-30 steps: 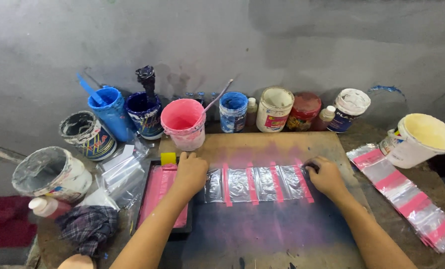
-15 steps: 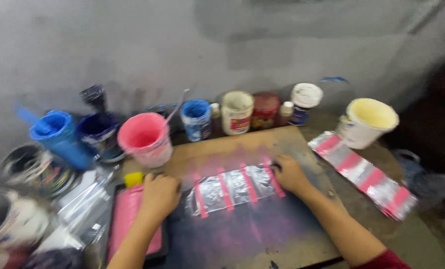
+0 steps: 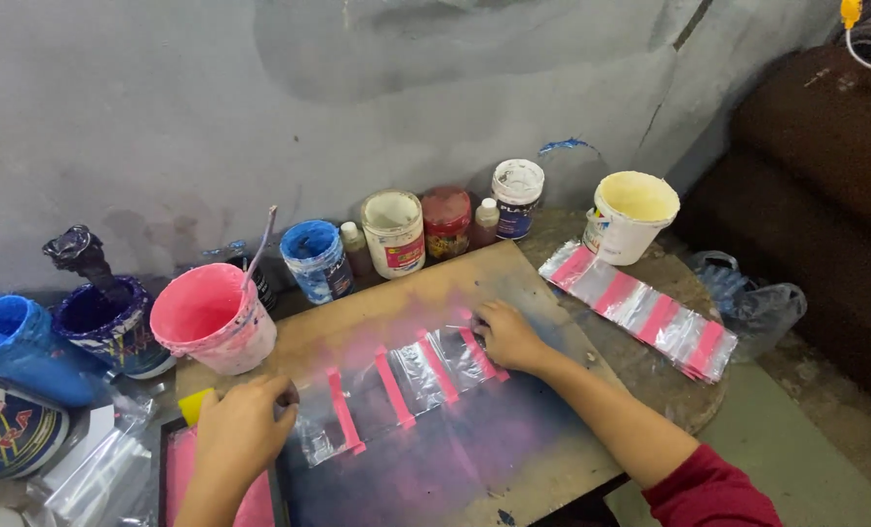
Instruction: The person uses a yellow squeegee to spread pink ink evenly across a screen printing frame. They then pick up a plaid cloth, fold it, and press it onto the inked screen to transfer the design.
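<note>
In the head view, we are looking down on a paint-stained wooden board point(image 3: 425, 303) where a strip of clear plastic bags with pink bands point(image 3: 396, 381) is lying flat, running from the lower left up to the right. We are seeing the left hand point(image 3: 238, 434) pressing on the strip's left end, its fingers curled together, the fingertips touching the plastic. The right hand point(image 3: 506, 337) is resting on the strip's right end, fingers bent and close together, pinning the plastic down; we cannot tell whether they are pinching it.

Just beside the left hand, a pink bucket point(image 3: 213, 317) is standing with a stick leaning in it, and a dark blue bucket point(image 3: 113, 322) is sitting further left. Behind the board, a blue tub point(image 3: 315, 259), a white jar point(image 3: 393, 231) and a red-lidded jar point(image 3: 447, 222) are lining the grey wall. To the right, a cream bucket point(image 3: 632, 217) is standing near a second strip of banded bags point(image 3: 640, 310), well apart from the hands.
</note>
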